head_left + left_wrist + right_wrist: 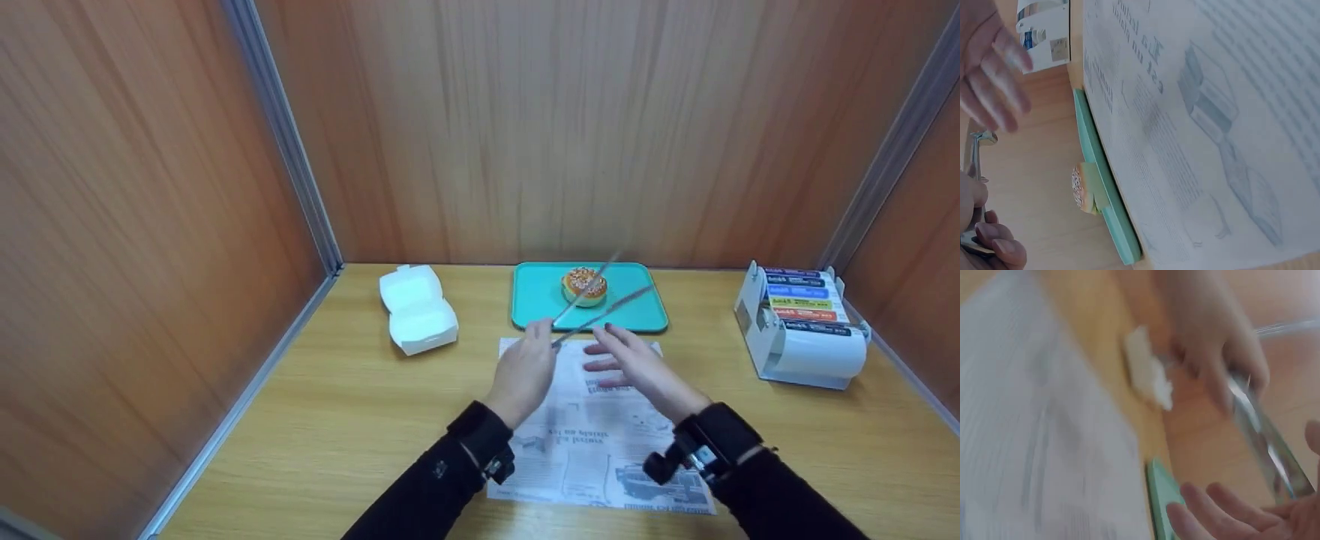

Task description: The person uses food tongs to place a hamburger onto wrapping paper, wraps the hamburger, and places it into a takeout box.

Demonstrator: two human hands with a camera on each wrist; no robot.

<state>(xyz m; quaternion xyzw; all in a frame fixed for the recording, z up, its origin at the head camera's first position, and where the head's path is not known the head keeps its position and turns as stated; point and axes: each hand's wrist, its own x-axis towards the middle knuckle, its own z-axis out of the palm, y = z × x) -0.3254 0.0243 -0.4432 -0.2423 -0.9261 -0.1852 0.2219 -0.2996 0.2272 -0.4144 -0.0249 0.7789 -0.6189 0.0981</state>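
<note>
My left hand (525,371) grips metal tongs (621,304) at their near end, with the two arms spread and pointing forward and right. Thumb and fingers (1002,247) curl round that end in the left wrist view. Close by on the right, my right hand (637,367) holds nothing, its fingers (1224,509) extended near the tongs. Beyond the hands, a sesame-topped burger (579,283) sits on a green tray (532,292); one tong arm crosses in front of it. Printed paper sheet (592,450) lies flat beneath both hands.
An opened white clamshell box (420,311) stands on the table at the left. At the right is a white dispenser (817,352) with several coloured labels and a white roll. Wood-grain panels (480,135) rise behind and at both sides.
</note>
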